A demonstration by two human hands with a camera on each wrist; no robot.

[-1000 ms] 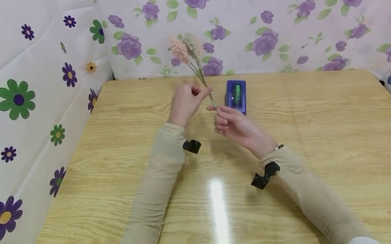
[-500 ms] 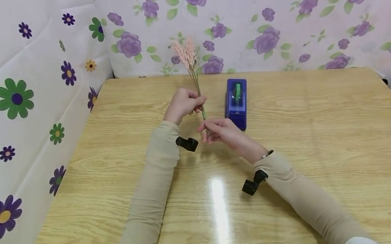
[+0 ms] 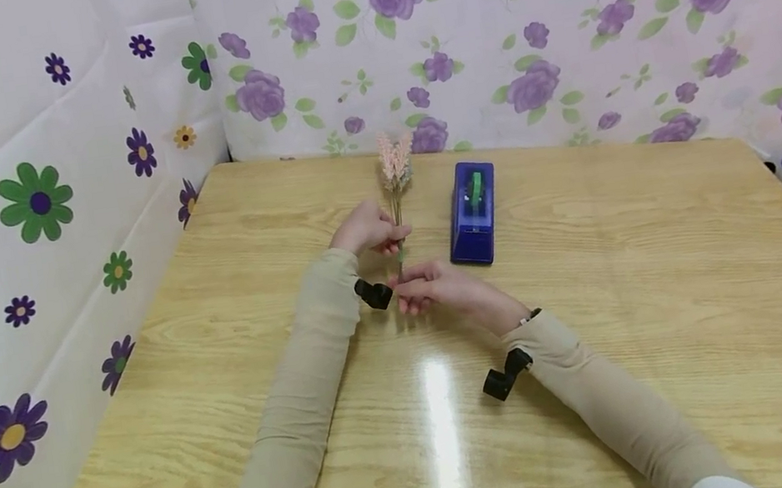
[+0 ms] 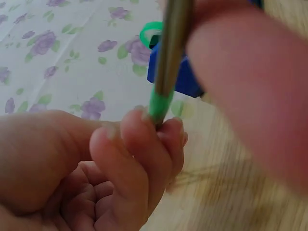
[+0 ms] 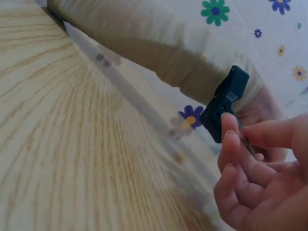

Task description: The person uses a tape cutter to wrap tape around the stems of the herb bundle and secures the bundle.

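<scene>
A small bunch of pink and pale flowers (image 3: 395, 161) stands nearly upright in the head view, above the middle of the table. My left hand (image 3: 366, 229) pinches its thin stems partway down. Lower, my right hand (image 3: 439, 287) pinches the stem ends between thumb and fingers. Green tape (image 4: 160, 102) wraps the brown stems (image 4: 174, 45) in the left wrist view, just above pinching fingertips. A stem end (image 5: 248, 144) shows at the fingers of my right hand (image 5: 262, 185) in the right wrist view. Fingers hide part of the stems.
A blue tape dispenser (image 3: 472, 213) with a green roll stands right of the flowers on the wooden table (image 3: 643, 307). Floral sheets (image 3: 301, 46) hang behind and at the left. Each sleeve carries a black wrist camera, such as the left one (image 3: 374, 293).
Both hands have come down and nearer with the flowers. The bunch has swung from a leftward lean to nearly upright. The tape dispenser stays in place.
</scene>
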